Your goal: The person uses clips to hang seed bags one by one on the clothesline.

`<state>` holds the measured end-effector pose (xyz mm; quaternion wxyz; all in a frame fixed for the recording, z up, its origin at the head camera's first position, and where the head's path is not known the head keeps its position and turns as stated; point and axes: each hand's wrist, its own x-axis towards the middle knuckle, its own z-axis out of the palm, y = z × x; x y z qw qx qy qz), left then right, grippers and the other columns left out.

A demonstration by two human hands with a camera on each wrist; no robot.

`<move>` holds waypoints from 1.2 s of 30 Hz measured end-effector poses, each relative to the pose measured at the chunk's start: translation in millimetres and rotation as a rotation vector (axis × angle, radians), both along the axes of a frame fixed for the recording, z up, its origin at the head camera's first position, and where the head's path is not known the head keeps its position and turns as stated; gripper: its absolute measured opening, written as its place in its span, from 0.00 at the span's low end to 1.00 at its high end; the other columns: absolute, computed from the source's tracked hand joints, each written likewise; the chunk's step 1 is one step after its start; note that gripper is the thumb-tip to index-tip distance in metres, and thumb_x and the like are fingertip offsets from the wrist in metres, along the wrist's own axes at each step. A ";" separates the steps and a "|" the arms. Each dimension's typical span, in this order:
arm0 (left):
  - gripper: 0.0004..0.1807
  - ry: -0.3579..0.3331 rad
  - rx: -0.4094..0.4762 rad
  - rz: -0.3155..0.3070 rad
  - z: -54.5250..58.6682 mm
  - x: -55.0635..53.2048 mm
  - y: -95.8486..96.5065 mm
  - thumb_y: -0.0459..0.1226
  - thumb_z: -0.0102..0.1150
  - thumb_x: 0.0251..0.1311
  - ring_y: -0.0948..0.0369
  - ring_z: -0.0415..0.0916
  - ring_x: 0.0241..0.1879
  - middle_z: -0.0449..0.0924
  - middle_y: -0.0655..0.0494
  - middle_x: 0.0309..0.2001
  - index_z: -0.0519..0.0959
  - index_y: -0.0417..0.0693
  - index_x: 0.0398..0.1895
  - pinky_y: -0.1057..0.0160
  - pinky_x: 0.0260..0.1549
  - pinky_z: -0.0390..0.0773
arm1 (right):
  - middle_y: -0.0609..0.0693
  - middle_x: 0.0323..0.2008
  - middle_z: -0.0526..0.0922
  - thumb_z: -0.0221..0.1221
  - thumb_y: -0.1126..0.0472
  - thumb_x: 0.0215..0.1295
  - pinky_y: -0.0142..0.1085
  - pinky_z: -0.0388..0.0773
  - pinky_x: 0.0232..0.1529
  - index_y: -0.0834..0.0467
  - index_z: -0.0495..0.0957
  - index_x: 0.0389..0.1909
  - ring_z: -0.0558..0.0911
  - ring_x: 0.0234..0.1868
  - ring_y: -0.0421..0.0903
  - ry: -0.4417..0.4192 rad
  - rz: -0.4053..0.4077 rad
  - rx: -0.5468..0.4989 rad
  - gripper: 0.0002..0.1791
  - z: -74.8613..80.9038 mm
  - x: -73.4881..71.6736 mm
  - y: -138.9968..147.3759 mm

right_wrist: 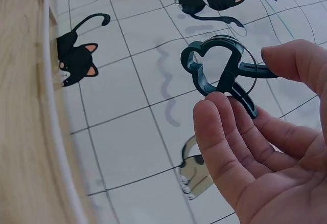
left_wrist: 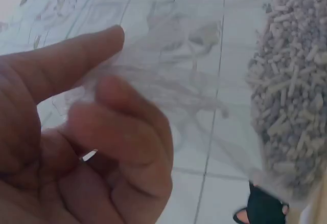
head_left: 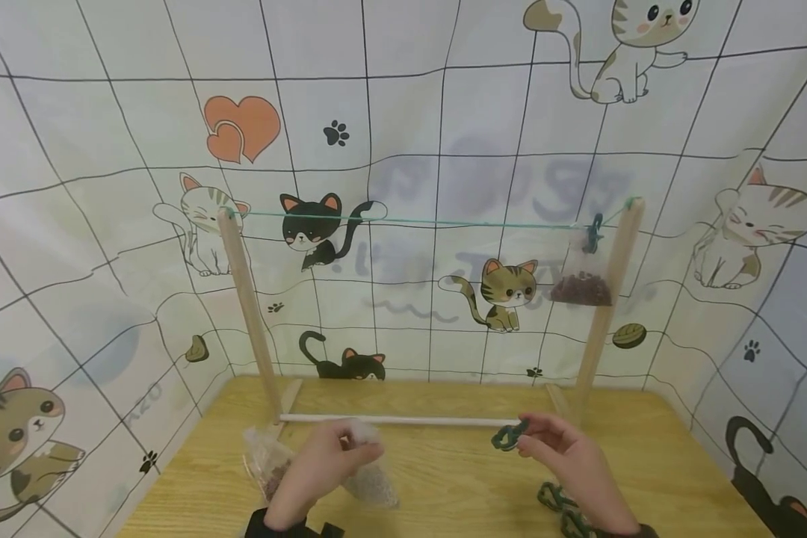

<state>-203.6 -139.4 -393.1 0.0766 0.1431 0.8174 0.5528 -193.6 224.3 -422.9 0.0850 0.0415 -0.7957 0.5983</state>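
Observation:
My left hand pinches the top of a clear plastic bag between thumb and fingers. Whitish-grey pellets fill the bag's bottom, which hangs close over the table. In my right hand is a dark green plastic clip, gripped by its two handles between thumb and fingers; its rounded jaws meet at the tip. Several more green clips lie on the table beneath the right wrist. Another bag, with brownish contents, lies beside the left wrist and is partly hidden by it.
Beyond the hands stands a wooden frame with a white bottom rod. A green string runs between its post tops. Near the right post, a clip holds a bag of dark red bits on the string. Cat-print cloth surrounds the wooden table.

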 end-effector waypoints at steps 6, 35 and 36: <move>0.07 0.123 -0.063 -0.077 29.6 -11.1 28.4 0.39 0.65 0.68 0.60 0.76 0.28 0.79 0.55 0.32 0.83 0.45 0.42 0.64 0.25 0.80 | 0.48 0.41 0.86 0.66 0.64 0.69 0.32 0.84 0.42 0.65 0.77 0.62 0.85 0.39 0.38 0.144 0.064 0.131 0.23 34.1 -10.4 18.1; 0.14 0.238 0.142 0.006 161.4 -119.4 185.0 0.37 0.63 0.71 0.56 0.85 0.25 0.87 0.47 0.41 0.76 0.44 0.25 0.68 0.17 0.75 | 0.62 0.41 0.90 0.66 0.57 0.71 0.23 0.69 0.42 0.62 0.84 0.57 0.77 0.31 0.17 0.555 -0.136 0.644 0.19 260.3 -76.6 45.3; 0.14 0.232 0.150 0.020 162.9 -122.5 188.7 0.36 0.63 0.71 0.57 0.85 0.25 0.87 0.47 0.41 0.77 0.44 0.25 0.68 0.18 0.76 | 0.62 0.40 0.90 0.66 0.57 0.71 0.25 0.70 0.41 0.62 0.84 0.56 0.80 0.31 0.20 0.546 -0.151 0.649 0.18 263.4 -79.0 44.7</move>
